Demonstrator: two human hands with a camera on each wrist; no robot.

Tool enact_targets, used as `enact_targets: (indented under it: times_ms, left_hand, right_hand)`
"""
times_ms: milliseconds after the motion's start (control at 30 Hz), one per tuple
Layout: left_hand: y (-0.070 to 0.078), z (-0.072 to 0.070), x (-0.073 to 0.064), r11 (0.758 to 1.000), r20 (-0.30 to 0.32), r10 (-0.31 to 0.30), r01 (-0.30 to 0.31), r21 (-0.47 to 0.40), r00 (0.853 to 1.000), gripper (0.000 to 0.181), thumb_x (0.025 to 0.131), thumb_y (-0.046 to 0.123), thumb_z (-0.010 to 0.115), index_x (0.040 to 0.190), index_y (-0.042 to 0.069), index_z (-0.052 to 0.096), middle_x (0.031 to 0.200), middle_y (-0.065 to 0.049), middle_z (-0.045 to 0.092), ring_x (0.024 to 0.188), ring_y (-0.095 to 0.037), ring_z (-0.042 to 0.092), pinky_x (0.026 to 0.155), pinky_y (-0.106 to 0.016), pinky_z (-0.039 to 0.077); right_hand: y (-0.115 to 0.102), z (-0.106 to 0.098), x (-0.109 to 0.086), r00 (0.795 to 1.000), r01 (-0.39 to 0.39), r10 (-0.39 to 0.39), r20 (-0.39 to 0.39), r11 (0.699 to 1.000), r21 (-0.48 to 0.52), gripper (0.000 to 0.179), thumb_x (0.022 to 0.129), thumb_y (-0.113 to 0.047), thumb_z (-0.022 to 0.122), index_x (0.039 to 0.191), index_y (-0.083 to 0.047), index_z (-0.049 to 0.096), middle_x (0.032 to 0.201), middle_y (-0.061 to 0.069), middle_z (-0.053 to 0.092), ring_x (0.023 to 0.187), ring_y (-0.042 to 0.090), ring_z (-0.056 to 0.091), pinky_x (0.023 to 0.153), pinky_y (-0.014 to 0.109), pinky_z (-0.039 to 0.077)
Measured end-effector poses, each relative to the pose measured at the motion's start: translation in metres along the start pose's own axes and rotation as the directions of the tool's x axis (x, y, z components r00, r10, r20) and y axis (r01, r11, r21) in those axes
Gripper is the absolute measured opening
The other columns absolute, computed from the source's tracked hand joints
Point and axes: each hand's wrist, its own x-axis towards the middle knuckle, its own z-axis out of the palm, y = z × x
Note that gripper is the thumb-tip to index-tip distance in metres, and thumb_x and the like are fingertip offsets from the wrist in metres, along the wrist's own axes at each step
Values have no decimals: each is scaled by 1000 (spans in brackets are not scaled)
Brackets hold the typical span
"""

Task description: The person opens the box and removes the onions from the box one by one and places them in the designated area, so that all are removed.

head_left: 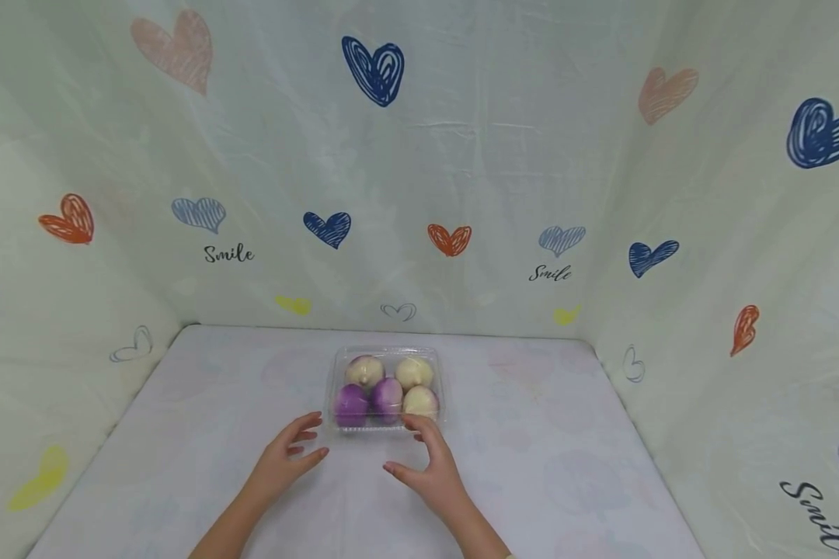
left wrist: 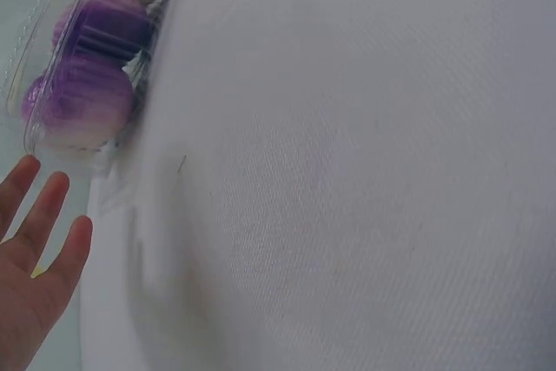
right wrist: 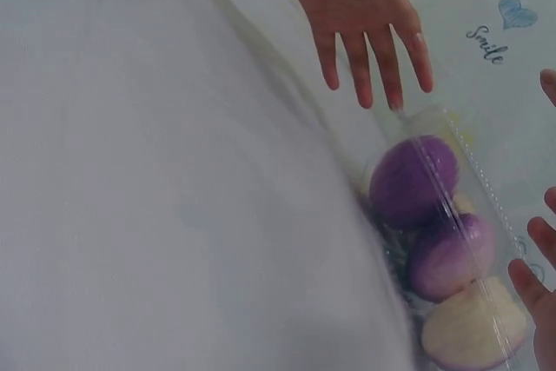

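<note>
A clear plastic clamshell box (head_left: 389,353) sits on the table with several purple-and-white turnips (head_left: 388,398) inside. Its lid appears closed over them. My left hand (head_left: 285,456) hovers off the box's front left corner, fingers spread and relaxed, holding nothing. In the left wrist view its fingertips come right up near the box's end. My right hand (head_left: 432,464) is at the front right corner, fingers loosely bent and overlapping the box's front edge in the head view. Only part of that hand (right wrist: 543,301) shows at the border of the right wrist view, beside the box.
A white cloth (head_left: 531,435) covers the table. Pale curtains (head_left: 489,171) printed with hearts and the word Smile hang behind the table's back edge and along both sides.
</note>
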Motion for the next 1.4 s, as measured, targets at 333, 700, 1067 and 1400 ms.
enact_targets:
  times_ms: [333, 700, 1067, 1400]
  left_hand:
    - [1, 17, -7, 999, 6, -11, 11, -46, 1000, 56, 85, 11, 75, 136, 6, 53, 131, -10, 59, 114, -30, 57, 95, -49, 45]
    - [9, 34, -13, 994, -15, 9, -11, -109, 1000, 50, 84, 8, 76, 130, 6, 58, 123, -10, 63, 108, -29, 60, 91, -47, 48]
    - [17, 48, -17, 988, -1, 17, -17, -150, 1000, 47, 83, 7, 77, 127, 8, 61, 122, -6, 64, 104, -28, 61, 88, -47, 49]
    - [15, 58, -17, 983, -25, 10, -15, -181, 1000, 42, 85, 8, 75, 125, 6, 61, 118, -9, 65, 101, -27, 63, 85, -41, 52]
  right_hand:
    - [17, 12, -1, 997, 73, -72, 12, 995, -71, 62, 75, -20, 85, 130, -8, 58, 132, 0, 57, 121, 20, 50, 102, 40, 41]
    - [30, 19, 2, 931, 339, -363, -39, 900, -272, 52, 69, -17, 87, 116, -9, 66, 115, -4, 63, 107, 18, 54, 91, 34, 44]
    - [33, 24, 4, 918, 364, -394, -38, 878, -309, 41, 70, -17, 87, 107, -11, 70, 108, -4, 65, 102, 16, 55, 89, 35, 42]
    - [40, 31, 6, 893, 397, -446, -59, 842, -365, 36, 66, -14, 88, 98, -10, 73, 102, -3, 67, 99, 16, 56, 86, 36, 41]
